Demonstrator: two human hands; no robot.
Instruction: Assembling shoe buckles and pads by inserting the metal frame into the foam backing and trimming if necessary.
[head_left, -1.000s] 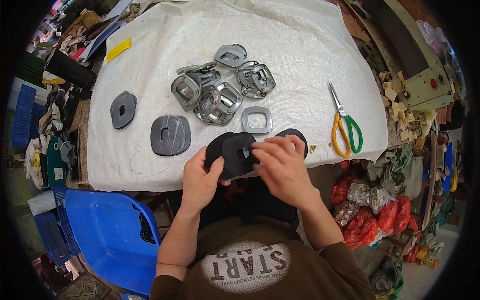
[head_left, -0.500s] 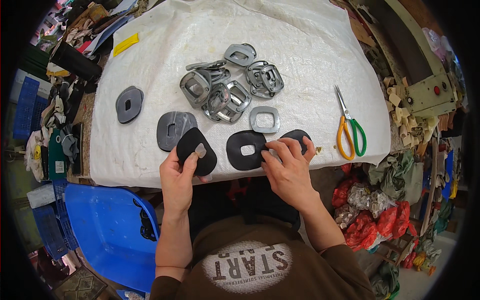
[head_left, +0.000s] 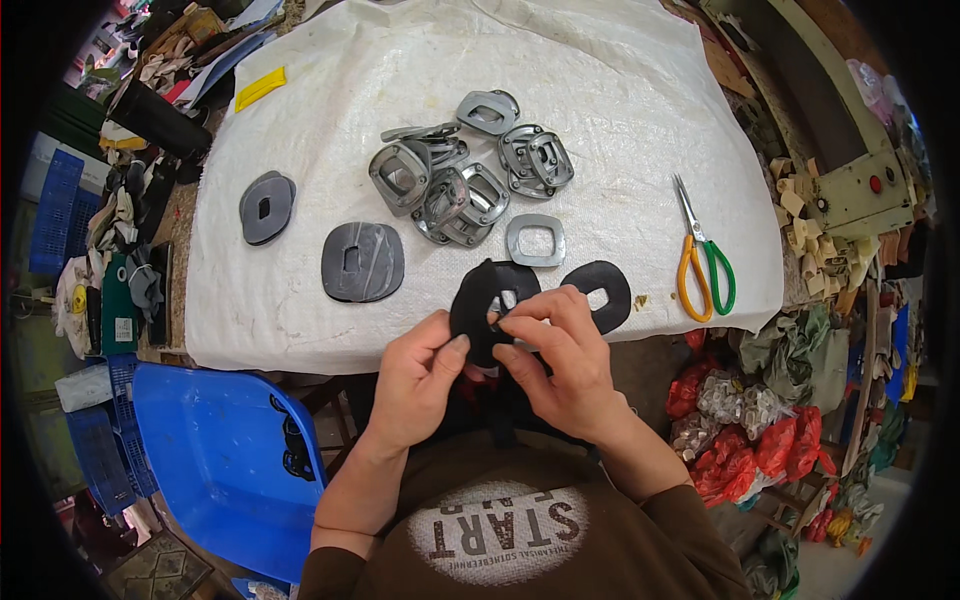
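My left hand (head_left: 415, 385) pinches a black rounded pad (head_left: 468, 315) by its lower left edge, tilted above the table's front edge. My right hand (head_left: 562, 365) has its thumb and fingers closed on the same pad, at its central opening; the fingers partly hide it. Behind it, another black pad (head_left: 522, 277) with a cut-out lies on the cloth, partly covered. To the right of my fingers is a third black pad (head_left: 612, 282), lying flat. A single grey metal frame (head_left: 516, 240) rests just beyond the hands.
Grey metal frames (head_left: 443, 212) are heaped mid-table on a white woven sheet (head_left: 620, 120). Grey pads (head_left: 380, 270) and a darker pair (head_left: 268, 188) lie left. Scissors (head_left: 692, 250) with orange and green handles lie right. A blue tub (head_left: 215, 440) stands below left.
My left hand has carried its black pad rightward, in front of the middle pad. My right hand has moved slightly left and down from the lying pads onto the held one.
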